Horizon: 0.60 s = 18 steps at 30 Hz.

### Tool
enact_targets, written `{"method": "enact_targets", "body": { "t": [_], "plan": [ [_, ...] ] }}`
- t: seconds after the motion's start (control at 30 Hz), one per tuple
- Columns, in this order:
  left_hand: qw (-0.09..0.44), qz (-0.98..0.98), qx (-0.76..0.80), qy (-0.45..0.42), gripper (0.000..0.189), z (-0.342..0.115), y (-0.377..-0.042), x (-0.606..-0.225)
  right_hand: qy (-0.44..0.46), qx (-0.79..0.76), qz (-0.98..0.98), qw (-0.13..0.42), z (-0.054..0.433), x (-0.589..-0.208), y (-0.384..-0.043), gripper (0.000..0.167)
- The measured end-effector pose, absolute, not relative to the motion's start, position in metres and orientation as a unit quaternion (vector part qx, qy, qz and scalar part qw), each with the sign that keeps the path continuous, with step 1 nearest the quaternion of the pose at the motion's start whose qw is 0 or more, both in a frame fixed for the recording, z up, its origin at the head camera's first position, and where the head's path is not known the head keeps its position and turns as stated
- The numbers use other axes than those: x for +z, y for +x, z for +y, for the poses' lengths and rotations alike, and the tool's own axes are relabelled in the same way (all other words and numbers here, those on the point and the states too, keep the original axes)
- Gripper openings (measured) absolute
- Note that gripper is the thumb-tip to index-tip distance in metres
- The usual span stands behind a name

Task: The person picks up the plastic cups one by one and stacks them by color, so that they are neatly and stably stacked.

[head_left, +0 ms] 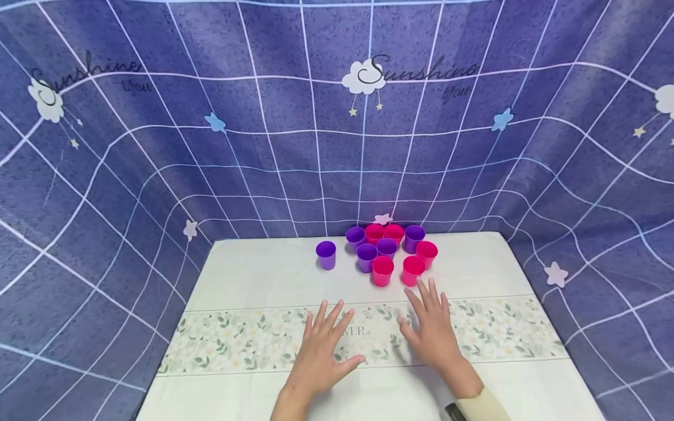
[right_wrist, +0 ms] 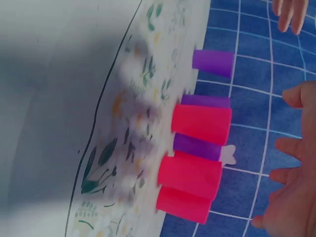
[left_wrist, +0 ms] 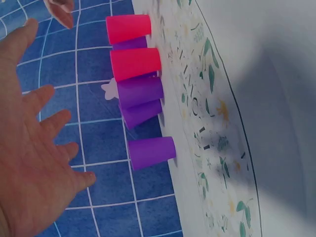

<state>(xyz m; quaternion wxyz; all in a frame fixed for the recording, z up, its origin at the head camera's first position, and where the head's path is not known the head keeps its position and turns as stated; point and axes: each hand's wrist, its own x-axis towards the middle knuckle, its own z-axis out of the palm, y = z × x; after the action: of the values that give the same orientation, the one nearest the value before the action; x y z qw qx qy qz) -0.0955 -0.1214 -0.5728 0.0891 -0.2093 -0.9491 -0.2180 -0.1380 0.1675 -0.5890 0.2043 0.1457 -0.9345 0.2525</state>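
The left hand (head_left: 321,351) is empty, its fingers spread wide above the leafy floral band (head_left: 237,339) on the white cloth-covered table (head_left: 253,269). The right hand (head_left: 434,330) is also empty and splayed — its fingertips near a bright pink, tapered plastic cup (head_left: 413,272) but apart from it. Towards the table's far edge, mostly right of its middle, five such pink cups and four purple, tapered plastic cups (head_left: 367,260) stand clustered (all mouths up). A lone purple cup (head_left: 326,258) stands apart, nearer the far left corner. Blue grid-patterned fabric (head_left: 284,105) hangs behind.
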Motion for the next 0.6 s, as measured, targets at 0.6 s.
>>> {"method": "enact_targets", "body": {
  "t": [0.6],
  "plan": [
    [0.075,-0.944,-0.238,-0.217,0.09,-0.116,-0.093,-0.57,0.092,0.208,-0.969,0.098,0.174,-0.597,-0.218,0.078]
  ]
}}
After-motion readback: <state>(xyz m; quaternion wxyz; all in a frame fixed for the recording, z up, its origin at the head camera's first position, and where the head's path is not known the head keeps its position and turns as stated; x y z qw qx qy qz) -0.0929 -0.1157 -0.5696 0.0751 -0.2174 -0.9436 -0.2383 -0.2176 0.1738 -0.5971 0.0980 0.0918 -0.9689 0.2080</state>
